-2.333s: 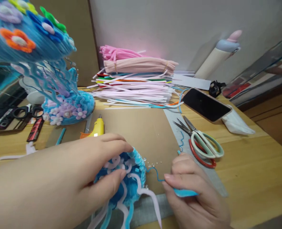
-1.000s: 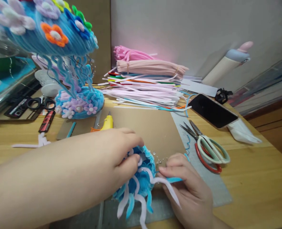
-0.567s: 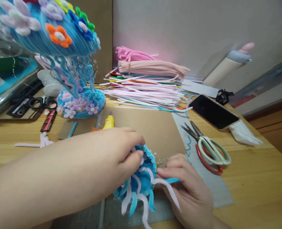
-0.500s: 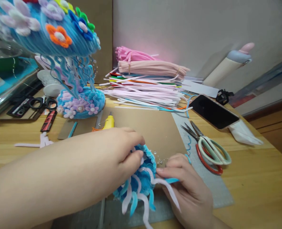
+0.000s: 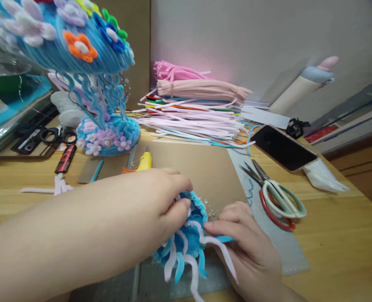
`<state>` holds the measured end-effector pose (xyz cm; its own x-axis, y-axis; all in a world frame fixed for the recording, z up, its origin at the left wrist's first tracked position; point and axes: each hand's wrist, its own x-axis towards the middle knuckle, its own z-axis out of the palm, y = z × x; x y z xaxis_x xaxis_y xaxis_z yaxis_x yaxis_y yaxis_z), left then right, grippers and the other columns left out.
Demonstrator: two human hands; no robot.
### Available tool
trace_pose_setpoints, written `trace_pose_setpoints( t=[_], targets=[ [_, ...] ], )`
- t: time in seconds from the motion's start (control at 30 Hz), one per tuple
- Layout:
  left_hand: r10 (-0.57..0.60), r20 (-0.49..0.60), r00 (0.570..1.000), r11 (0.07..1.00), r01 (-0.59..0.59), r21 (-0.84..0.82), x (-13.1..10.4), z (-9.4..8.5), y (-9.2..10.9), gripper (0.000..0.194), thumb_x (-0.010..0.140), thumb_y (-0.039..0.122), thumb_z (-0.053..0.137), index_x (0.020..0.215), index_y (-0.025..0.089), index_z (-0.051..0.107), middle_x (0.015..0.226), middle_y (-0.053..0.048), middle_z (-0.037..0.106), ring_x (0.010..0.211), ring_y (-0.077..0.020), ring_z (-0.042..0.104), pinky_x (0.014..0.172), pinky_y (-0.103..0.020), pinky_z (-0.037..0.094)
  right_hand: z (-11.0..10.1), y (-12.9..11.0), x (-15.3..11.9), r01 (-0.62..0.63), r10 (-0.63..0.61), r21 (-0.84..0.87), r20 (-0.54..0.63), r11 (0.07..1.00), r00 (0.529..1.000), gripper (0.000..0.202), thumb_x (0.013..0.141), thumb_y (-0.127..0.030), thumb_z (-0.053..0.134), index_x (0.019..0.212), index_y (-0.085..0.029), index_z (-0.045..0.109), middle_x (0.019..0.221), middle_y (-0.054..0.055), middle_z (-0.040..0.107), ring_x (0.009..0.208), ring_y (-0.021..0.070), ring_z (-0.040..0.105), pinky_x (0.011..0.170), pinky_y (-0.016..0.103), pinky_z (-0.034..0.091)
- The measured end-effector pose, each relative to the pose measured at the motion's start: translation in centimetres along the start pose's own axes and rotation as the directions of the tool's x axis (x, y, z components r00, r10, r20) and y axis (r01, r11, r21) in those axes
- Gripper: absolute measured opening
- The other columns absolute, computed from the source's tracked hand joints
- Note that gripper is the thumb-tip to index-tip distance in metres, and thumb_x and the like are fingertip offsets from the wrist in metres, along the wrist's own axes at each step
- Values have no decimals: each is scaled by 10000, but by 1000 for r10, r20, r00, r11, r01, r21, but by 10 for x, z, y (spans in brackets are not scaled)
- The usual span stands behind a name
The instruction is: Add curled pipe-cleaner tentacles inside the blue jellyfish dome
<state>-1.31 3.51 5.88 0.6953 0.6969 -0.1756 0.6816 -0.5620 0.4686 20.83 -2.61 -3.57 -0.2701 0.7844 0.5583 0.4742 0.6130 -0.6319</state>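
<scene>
"Head view, left to right. What stands left of the fingers?"

"A blue flowered ornament [image 5: 107,134], well beyond the left fingers. A glue gun [image 5: 145,161] lies just past the back of that hand, partly covered by it."

"Condition of the left hand [image 5: 164,193]?"

"Thumb and forefinger pinch the upper rim of the blue cup [image 5: 194,245]. Its other fingers are mostly hidden."

"Position of the cup?"

"Between the two hands, below and right of the left fingertips, its open side turned toward the camera. Pale and blue strands hang out below the fingers."

"And the right hand [image 5: 251,247]?"

"Forefinger and thumb pinch a blue strip [image 5: 225,239], one end sticking out; the other fingers are curled. The fingertips are at the cup's right edge; exact contact cannot be told."

"What has changed?"

"Earlier, a thin wire spanned a gap between cup and right fingers. That gap has closed, and no wire shows there now. In my judgement, the work is now close in at the rim, the left pinch serving as the steadying hold."

"Right of that?"

"Small beads [image 5: 213,214] just beyond the right fingertips; farther right, scissors [image 5: 268,184], untouched, then a phone [image 5: 285,147]."
</scene>
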Motion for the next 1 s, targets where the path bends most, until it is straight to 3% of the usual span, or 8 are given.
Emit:
trace_pose_setpoints(
  t=[0.27, 0.43, 0.57, 0.7, 0.9, 1.0],
  targets=[
    [-154, -37, 987, 988, 155, 7, 8, -4, 11, 297, 931, 304, 382, 842, 256, 662, 799, -10, 702, 799, -201, 668, 788, -309, 473, -1, 0, 8, -20, 19, 13, 52, 1000, 998, 167, 869, -113, 625, 961, -238, 687, 754, -11, 612, 706, 156, 580, 683, 346, 403],
    [-112, -64, 992, 993, 115, 37, 9, -1, 9, 313, 951, 424, 393, 903, 284, 669, 816, -5, 711, 739, -198, 655, 718, -304, 465, -7, -2, 19, -21, 20, 7, 138, 1000, 990, 162, 871, -103, 604, 898, -239, 689, 742, -15, 610, 697, 150, 583, 662, 334, 401],
    [-139, -62, 988, 990, 141, 32, 10, 2, 6, 323, 963, 431, 389, 901, 277, 666, 840, -12, 718, 756, -200, 660, 705, -297, 459, -14, 3, 24, 47, -46, 2, 245, 999, 968, 167, 872, -84, 610, 930, -228, 674, 806, -5, 632, 746, 152, 597, 703, 349, 389],
    [-75, -68, 995, 997, 75, 1, 11, 2, 7, 271, 956, 413, 434, 948, 271, 664, 887, -17, 719, 781, -202, 662, 691, -290, 453, -21, 8, 29, 78, -70, -12, 327, 997, 942, 163, 895, -99, 606, 967, -233, 663, 851, 1, 628, 770, 155, 586, 737, 360, 363],
    [-195, -82, 977, 979, 188, -84, 15, -1, 14, 253, 915, 431, 490, 871, 264, 674, 834, -14, 712, 707, -207, 655, 649, -297, 457, -23, 12, 37, 68, -77, 35, 427, 997, 901, 136, 912, -101, 595, 953, -221, 644, 873, 2, 606, 793, 154, 545, 762, 368, 305],
    [-182, -89, 979, 978, 172, -115, 12, -3, 13, 269, 898, 495, 509, 905, 291, 685, 860, -8, 722, 717, -211, 660, 598, -285, 460, -22, 17, 37, 86, -111, 80, 411, 993, 905, 151, 912, -103, 601, 985, -228, 645, 879, 2, 597, 797, 155, 532, 758, 368, 292]
  ],
)
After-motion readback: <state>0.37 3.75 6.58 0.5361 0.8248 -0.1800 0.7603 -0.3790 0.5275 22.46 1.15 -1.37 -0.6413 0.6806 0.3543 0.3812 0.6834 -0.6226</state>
